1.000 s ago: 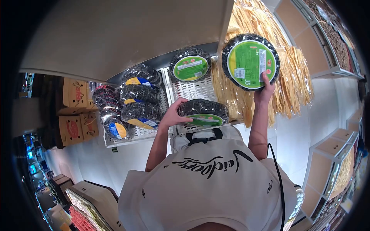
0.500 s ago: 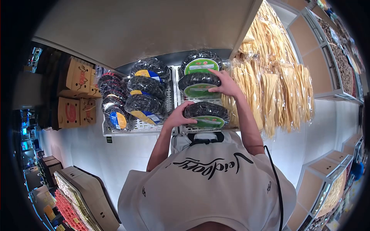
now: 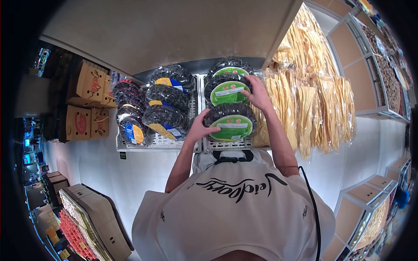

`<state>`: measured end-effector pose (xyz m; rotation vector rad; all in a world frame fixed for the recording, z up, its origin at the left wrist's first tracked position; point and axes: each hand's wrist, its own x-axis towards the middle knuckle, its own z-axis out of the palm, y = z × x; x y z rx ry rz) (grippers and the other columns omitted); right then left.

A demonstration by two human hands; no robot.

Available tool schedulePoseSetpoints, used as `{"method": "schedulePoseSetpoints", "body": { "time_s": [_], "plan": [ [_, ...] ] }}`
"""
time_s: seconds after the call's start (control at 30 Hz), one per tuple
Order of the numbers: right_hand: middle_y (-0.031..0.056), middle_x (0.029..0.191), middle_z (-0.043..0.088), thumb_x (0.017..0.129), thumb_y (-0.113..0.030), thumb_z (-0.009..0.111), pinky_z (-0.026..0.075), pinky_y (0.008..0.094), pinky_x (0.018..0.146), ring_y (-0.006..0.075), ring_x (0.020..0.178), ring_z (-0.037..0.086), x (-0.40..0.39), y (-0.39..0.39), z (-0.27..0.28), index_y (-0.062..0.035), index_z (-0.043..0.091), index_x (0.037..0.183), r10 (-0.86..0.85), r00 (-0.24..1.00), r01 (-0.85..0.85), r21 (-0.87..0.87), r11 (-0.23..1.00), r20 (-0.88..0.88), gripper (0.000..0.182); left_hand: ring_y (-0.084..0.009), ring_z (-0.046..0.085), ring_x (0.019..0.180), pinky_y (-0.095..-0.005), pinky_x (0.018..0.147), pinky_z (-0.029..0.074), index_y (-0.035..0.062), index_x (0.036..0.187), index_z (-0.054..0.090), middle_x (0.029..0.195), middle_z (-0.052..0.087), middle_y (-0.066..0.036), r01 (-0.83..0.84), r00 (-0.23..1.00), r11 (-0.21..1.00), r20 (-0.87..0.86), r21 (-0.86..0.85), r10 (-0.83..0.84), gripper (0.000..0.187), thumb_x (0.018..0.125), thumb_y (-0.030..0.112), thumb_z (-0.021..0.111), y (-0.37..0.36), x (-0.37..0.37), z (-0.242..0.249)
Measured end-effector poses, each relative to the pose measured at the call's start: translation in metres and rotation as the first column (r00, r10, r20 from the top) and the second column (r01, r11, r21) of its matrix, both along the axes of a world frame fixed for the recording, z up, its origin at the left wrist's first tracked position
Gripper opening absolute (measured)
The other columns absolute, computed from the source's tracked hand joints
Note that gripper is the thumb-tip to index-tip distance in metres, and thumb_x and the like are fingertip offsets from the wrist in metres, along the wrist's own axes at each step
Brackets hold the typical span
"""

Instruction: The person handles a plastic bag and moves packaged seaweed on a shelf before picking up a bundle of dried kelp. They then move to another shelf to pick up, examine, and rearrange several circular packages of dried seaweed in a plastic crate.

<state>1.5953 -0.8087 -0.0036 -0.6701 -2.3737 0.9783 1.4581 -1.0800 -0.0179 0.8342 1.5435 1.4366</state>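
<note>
My left hand [image 3: 200, 127] grips the left edge of the front green-labelled black package [image 3: 230, 123], its thumb on the label. My right hand [image 3: 257, 93] has its fingers and thumb at the right edge of the middle green-labelled package [image 3: 228, 92]. Behind that one leans a third green-labelled package [image 3: 229, 65], partly covered. All three sit in a white perforated crate [image 3: 200, 93], tilted so that their labels show. In the crate section to the left are black packages with blue and yellow labels [image 3: 164, 121].
Red-edged round packages [image 3: 126, 98] stand at the far left of the crates. Bags of pale yellow dried sticks [image 3: 320, 111] lie to the right. A grey panel [image 3: 161, 30] rises behind. Cardboard boxes [image 3: 80, 124] are farther left.
The front and middle green-labelled packages have moved back and tipped so their labels face up more. My left hand moved slightly back with the front one.
</note>
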Motion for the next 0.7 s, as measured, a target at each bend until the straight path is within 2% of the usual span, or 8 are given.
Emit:
{"method": "schedulePoseSetpoints", "body": {
  "time_s": [0.07, 0.1, 0.13, 0.2, 0.33, 0.37, 0.47, 0.7],
  "plan": [
    [0.0168, 0.129, 0.060, 0.089, -0.021, 0.074, 0.047, 0.0403, 0.104, 0.0327, 0.121, 0.058, 0.003, 0.000, -0.006, -0.0049, 0.058, 0.132, -0.081, 0.993, 0.091, 0.111, 0.990, -0.085, 0.049, -0.0134, 0.063, 0.101, -0.0299, 0.090, 0.051, -0.0010, 0.125, 0.056, 0.112, 0.067, -0.007, -0.085, 0.995, 0.996, 0.058, 0.001, 0.085, 0.062, 0.072, 0.005, 0.087, 0.003, -0.002, -0.002],
    [0.0124, 0.123, 0.065, 0.095, -0.026, 0.068, 0.051, 0.0365, 0.096, 0.0253, 0.114, 0.063, 0.006, -0.005, 0.007, -0.0043, 0.060, 0.128, -0.120, 0.990, 0.104, -0.198, 0.975, -0.070, 0.041, -0.0136, 0.064, 0.098, -0.0300, 0.089, 0.052, -0.0015, 0.125, 0.057, 0.111, 0.068, -0.008, -0.133, 0.986, 0.991, 0.103, -0.015, 0.134, 0.059, 0.073, 0.005, 0.086, 0.005, -0.001, 0.005],
    [0.0092, 0.116, 0.068, 0.098, -0.026, 0.065, 0.053, 0.0315, 0.090, 0.0182, 0.107, 0.065, 0.010, -0.007, 0.012, -0.0044, 0.060, 0.129, -0.133, 0.988, 0.071, -0.549, 0.833, -0.073, 0.038, -0.0138, 0.066, 0.096, -0.0301, 0.087, 0.053, -0.0019, 0.124, 0.058, 0.109, 0.069, -0.008, -0.183, 0.971, 0.982, 0.149, -0.034, 0.186, 0.056, 0.075, 0.005, 0.085, 0.006, -0.001, 0.007],
    [0.0094, 0.112, 0.070, 0.100, -0.022, 0.061, 0.052, 0.0278, 0.088, 0.0164, 0.105, 0.066, 0.027, -0.012, 0.026, -0.0038, 0.060, 0.130, -0.056, 0.967, -0.171, -0.799, 0.576, -0.247, 0.035, -0.0133, 0.068, 0.090, -0.0294, 0.083, 0.055, -0.0025, 0.120, 0.061, 0.104, 0.071, -0.007, -0.300, 0.945, 0.954, 0.135, 0.000, 0.297, 0.046, 0.079, 0.006, 0.081, 0.007, 0.003, 0.017],
    [0.0113, 0.124, 0.065, 0.092, -0.013, 0.071, 0.050, 0.0322, 0.097, 0.0202, 0.114, 0.063, 0.051, -0.039, 0.031, -0.0006, 0.046, 0.143, 0.038, 0.982, -0.145, -0.625, 0.767, -0.182, 0.058, -0.0115, 0.067, 0.088, -0.0278, 0.080, 0.054, -0.0012, 0.115, 0.064, 0.100, 0.072, -0.006, -0.293, 0.927, 0.956, 0.246, 0.006, 0.283, 0.038, 0.081, 0.006, 0.079, 0.008, -0.001, 0.015],
    [0.0103, 0.128, 0.063, 0.085, -0.008, 0.076, 0.048, 0.0344, 0.101, 0.0201, 0.116, 0.061, 0.054, -0.045, 0.031, -0.0005, 0.041, 0.146, 0.016, 0.993, -0.090, -0.647, 0.757, -0.118, 0.071, -0.0109, 0.067, 0.087, -0.0272, 0.079, 0.053, -0.0008, 0.114, 0.064, 0.100, 0.072, -0.006, -0.298, 0.921, 0.954, 0.267, 0.018, 0.283, 0.037, 0.082, 0.006, 0.079, 0.008, 0.001, 0.016],
    [0.0150, 0.135, 0.058, 0.077, -0.008, 0.084, 0.047, 0.0356, 0.103, 0.0215, 0.121, 0.058, 0.062, -0.054, 0.021, 0.0015, 0.043, 0.144, -0.009, 0.990, -0.116, -0.850, 0.514, -0.141, 0.079, -0.0121, 0.067, 0.088, -0.0285, 0.083, 0.053, -0.0004, 0.115, 0.064, 0.103, 0.072, -0.007, -0.295, 0.906, 0.956, 0.321, 0.006, 0.277, 0.035, 0.083, 0.010, 0.077, 0.010, 0.001, 0.019],
    [0.0104, 0.113, 0.068, 0.074, -0.004, 0.085, 0.054, 0.0315, 0.089, 0.0170, 0.099, 0.066, 0.063, -0.064, 0.038, 0.0020, 0.055, 0.128, -0.054, 0.980, -0.137, -0.839, 0.526, -0.194, 0.061, -0.0078, 0.065, 0.081, -0.0249, 0.074, 0.051, -0.0002, 0.111, 0.066, 0.098, 0.073, -0.005, -0.296, 0.911, 0.954, 0.317, 0.054, 0.265, 0.030, 0.085, 0.007, 0.077, 0.016, 0.008, 0.034]
  ]
}}
